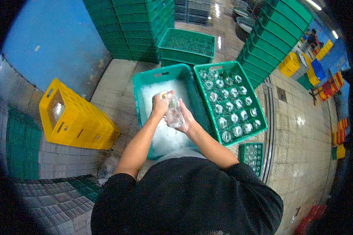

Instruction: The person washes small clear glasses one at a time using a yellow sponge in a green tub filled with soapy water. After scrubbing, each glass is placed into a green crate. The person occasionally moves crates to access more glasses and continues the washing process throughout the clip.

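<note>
Over a green plastic tub (pixel 137 97) of white, foamy liquid, both my hands are on a clear glass bottle (pixel 175 113). My left hand (pixel 161 102) closes round its upper end, where a small yellow-green thing, too blurred to name, shows by the fingers. Against the bottle's lower part lies my right hand (pixel 186 119), its fingers stretched along the side and partly hidden. Touching the tub on the right, a green divided crate (pixel 217 123) holds several upright clear glass bottles (pixel 234 118).
Yellow stacked crates (pixel 85 123) stand at the left by a blue wall. Tall green crate stacks (pixel 132 29) rise ahead, with another green crate (pixel 188 55) beyond the tub. A smaller-looking crate of glassware (pixel 251 155) sits low at the right. The tiled floor (pixel 294 126) looks wet.
</note>
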`<state>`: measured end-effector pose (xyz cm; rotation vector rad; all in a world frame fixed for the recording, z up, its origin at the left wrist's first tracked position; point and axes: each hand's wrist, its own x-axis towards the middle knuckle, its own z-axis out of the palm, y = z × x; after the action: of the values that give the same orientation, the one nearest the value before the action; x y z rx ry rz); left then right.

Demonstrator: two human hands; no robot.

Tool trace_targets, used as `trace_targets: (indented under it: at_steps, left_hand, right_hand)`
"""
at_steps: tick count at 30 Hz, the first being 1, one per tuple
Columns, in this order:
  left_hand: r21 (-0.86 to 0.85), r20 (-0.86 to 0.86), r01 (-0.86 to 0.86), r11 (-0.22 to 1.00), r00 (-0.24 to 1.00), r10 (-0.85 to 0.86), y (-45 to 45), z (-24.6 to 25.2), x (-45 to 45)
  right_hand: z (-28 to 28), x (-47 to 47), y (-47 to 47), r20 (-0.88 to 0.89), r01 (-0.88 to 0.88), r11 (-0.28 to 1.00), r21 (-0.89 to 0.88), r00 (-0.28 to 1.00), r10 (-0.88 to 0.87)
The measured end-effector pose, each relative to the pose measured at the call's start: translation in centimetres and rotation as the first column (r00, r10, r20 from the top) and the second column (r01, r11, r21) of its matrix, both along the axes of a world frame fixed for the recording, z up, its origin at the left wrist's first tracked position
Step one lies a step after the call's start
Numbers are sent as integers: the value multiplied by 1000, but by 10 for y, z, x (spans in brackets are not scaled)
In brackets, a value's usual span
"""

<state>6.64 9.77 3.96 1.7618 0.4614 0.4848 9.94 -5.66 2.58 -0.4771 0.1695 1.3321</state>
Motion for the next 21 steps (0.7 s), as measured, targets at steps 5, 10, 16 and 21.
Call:
trace_targets:
  at_steps: [5,10,16,21]
  left_hand:
    - [570,102,-201,797,979,174,-3,27,-6]
    - [621,-187,25,783,975,117,-62,48,-12]
    - [537,-11,173,826,980,-198,-138,23,-36]
    - [295,127,213,931,957,-260,-128,37,-41]
  right_hand:
    - [-22,11,-16,68,7,988,-155,998,4]
    - [-34,37,-13,30,440,865,-239,894,-447]
    - [12,80,-22,281,441,894,82,850,-445]
    - [49,68,-11,47,503,843,191,853,-520]
